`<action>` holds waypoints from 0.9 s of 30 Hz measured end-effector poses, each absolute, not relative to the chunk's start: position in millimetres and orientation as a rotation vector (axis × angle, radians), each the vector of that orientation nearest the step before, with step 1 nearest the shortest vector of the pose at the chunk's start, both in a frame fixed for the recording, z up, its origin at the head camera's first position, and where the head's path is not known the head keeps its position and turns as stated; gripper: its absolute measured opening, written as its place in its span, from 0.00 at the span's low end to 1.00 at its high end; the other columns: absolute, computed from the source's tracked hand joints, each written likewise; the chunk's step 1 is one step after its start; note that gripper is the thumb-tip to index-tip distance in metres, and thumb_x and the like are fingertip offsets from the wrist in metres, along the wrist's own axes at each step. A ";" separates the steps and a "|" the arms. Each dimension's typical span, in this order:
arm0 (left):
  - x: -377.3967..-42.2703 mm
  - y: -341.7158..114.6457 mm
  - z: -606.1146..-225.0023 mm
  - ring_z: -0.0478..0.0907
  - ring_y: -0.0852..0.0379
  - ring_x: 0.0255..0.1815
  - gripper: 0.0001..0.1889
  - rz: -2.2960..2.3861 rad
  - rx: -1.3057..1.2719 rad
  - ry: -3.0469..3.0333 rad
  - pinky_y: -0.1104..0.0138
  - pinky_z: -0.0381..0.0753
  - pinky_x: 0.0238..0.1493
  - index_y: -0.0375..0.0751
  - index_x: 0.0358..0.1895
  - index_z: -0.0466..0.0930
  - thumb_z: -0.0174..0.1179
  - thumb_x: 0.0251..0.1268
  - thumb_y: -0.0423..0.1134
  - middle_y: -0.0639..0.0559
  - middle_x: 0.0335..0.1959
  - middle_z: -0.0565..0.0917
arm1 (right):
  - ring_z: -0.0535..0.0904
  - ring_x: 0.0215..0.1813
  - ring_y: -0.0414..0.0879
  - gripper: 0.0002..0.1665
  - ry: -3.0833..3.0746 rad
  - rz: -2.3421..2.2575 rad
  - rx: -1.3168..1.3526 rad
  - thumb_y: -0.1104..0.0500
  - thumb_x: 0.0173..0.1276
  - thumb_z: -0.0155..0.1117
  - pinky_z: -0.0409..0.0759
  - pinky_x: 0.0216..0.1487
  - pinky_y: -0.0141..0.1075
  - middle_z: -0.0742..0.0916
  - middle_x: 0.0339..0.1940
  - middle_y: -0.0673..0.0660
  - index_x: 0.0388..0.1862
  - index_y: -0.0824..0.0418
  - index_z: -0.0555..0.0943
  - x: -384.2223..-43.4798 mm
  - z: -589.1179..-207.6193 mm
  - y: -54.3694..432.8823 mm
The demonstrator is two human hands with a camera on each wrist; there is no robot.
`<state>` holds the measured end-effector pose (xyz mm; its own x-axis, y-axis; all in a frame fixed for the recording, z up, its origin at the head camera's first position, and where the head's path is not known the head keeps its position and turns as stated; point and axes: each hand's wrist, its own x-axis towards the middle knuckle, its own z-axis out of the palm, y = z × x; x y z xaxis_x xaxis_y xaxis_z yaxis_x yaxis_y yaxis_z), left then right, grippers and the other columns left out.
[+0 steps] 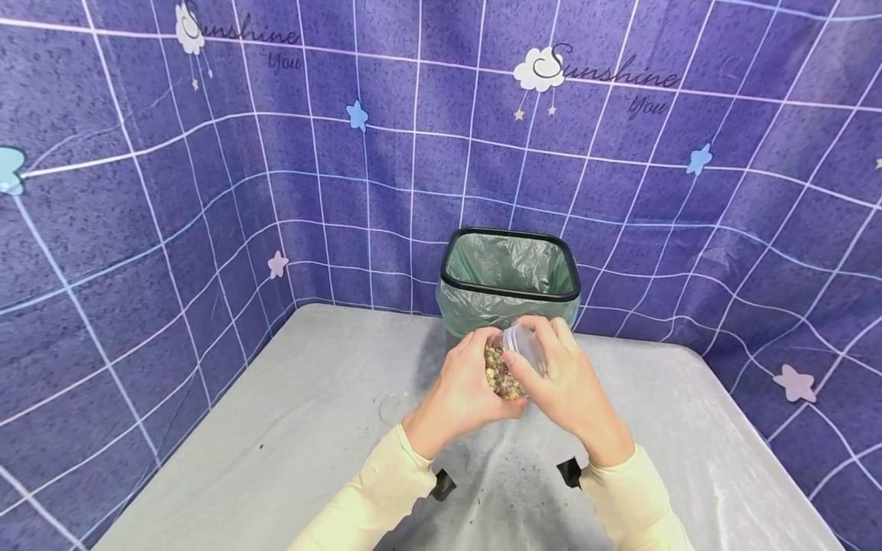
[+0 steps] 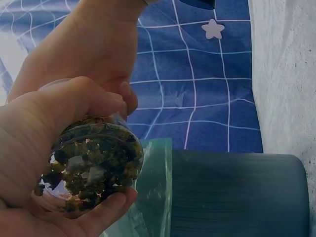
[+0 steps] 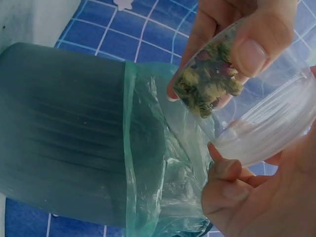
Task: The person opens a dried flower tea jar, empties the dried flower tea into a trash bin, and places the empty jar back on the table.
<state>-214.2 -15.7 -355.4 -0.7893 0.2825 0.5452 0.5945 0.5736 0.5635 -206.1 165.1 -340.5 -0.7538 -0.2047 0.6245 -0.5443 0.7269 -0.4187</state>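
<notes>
Both hands are together in front of the bin, around a clear plastic jar (image 1: 501, 373) part-filled with dried flower buds. The left hand (image 1: 463, 389) grips the jar's body, its thumb and fingers wrapped round the side. On the jar's mouth end is a translucent screw lid (image 3: 276, 121) with a ridged rim, which the right hand (image 1: 570, 383) grips by its edge. The jar lies tilted, and the buds (image 3: 207, 84) gather toward its bottom end. In the left wrist view the jar's base (image 2: 94, 168) faces the camera, showing dark and yellowish buds through it.
A dark bin (image 2: 237, 192) with a green plastic liner (image 1: 475, 306) and black rim (image 1: 510, 293) stands just beyond the hands, against the purple curtain (image 1: 386, 191). A clear round disc (image 1: 396, 409) lies on the grey tabletop (image 1: 310, 413), left of the hands. Small dark specks dot the near tabletop.
</notes>
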 end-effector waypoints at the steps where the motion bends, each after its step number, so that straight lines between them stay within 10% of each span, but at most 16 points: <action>1: -214.4 -15.8 -355.4 0.81 0.52 0.51 0.48 -1.075 -0.710 -2.411 0.61 0.83 0.53 0.42 0.65 0.72 0.83 0.33 0.49 0.50 0.53 0.82 | 0.75 0.40 0.45 0.26 -2.380 0.811 0.569 0.38 0.72 0.63 0.75 0.40 0.43 0.77 0.46 0.50 0.64 0.44 0.76 -206.2 -340.3 165.5; 17: -216.5 -19.4 -355.8 0.80 0.53 0.54 0.47 -1.066 -0.740 -2.434 0.61 0.81 0.57 0.43 0.64 0.72 0.84 0.32 0.47 0.52 0.54 0.81 | 0.77 0.50 0.44 0.31 -2.459 0.814 0.713 0.40 0.75 0.62 0.79 0.49 0.47 0.79 0.56 0.50 0.72 0.45 0.71 -206.9 -335.1 176.3; 27: -216.1 -22.1 -354.4 0.80 0.52 0.52 0.45 -1.011 -0.739 -2.467 0.60 0.82 0.54 0.44 0.63 0.72 0.83 0.34 0.46 0.51 0.54 0.80 | 0.74 0.36 0.42 0.33 -2.530 0.840 0.791 0.43 0.75 0.63 0.77 0.35 0.35 0.78 0.52 0.52 0.76 0.44 0.68 -205.2 -331.3 184.5</action>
